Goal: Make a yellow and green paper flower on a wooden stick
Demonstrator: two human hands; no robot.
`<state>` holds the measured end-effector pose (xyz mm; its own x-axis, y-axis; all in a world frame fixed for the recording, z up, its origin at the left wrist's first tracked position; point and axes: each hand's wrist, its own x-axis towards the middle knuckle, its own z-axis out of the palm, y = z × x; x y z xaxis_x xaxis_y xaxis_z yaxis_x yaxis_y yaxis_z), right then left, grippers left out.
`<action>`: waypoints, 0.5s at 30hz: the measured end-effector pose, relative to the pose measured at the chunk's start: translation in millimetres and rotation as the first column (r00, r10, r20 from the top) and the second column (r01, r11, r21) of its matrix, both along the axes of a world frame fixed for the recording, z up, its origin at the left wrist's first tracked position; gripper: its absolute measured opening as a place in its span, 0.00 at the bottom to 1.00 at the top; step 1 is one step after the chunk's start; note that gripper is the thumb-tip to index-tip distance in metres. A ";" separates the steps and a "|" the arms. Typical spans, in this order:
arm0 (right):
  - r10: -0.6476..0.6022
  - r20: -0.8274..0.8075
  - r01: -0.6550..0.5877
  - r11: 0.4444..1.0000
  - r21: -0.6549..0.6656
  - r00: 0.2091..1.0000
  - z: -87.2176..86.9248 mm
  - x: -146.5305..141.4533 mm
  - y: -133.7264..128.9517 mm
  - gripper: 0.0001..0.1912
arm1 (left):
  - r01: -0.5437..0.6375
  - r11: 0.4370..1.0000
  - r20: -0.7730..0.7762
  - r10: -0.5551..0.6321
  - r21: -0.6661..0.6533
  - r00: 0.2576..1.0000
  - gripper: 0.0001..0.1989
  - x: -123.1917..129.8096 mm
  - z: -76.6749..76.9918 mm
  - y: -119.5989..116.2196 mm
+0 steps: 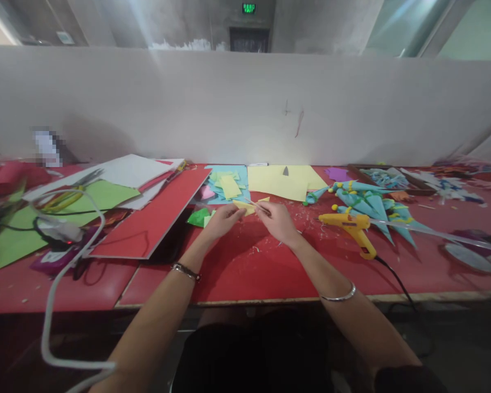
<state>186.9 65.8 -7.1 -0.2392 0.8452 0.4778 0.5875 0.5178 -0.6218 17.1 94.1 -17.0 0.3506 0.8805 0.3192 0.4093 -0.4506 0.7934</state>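
Between my two hands is a small yellow paper piece (245,207), held over the red table (253,273). My left hand (225,219) pinches its left end. My right hand (277,219) is closed around a thin, pale, stick-like tool (250,203), whose tip reaches over the yellow paper. Behind my hands lie a large yellow sheet (278,183) and small yellow-green papers (229,186) on blue ones. Bright green paper (198,217) sits just left of my left hand.
On the right, a yellow glue gun (354,226) with a black cord lies before blue paper cones (366,204). A red board (155,218), green sheet (16,234) and purple power strip (53,262) are left. A white bent tube (49,322) rises at left.
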 end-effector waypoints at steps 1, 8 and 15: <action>0.011 0.006 -0.011 1.000 0.016 1.000 -0.1 0.1 -0.2 0.13 | 0.021 1.000 0.008 -0.020 -0.021 1.000 0.14 0.7 -1.7 0.7; -0.047 0.210 0.025 0.994 0.106 0.977 -4.1 0.3 1.5 0.17 | 0.012 0.997 0.174 0.001 -0.074 0.985 0.12 -1.3 -4.3 3.5; -0.085 0.269 0.054 0.991 0.120 0.960 -8.0 2.2 4.1 0.15 | -0.008 0.995 0.205 0.029 -0.104 0.978 0.12 0.7 -3.6 2.4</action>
<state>189.1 69.9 -15.0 -0.3160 0.8099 0.4942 0.7636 0.5263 -0.3742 17.7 96.5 -20.6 0.2705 0.9176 0.2912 0.2399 -0.3572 0.9027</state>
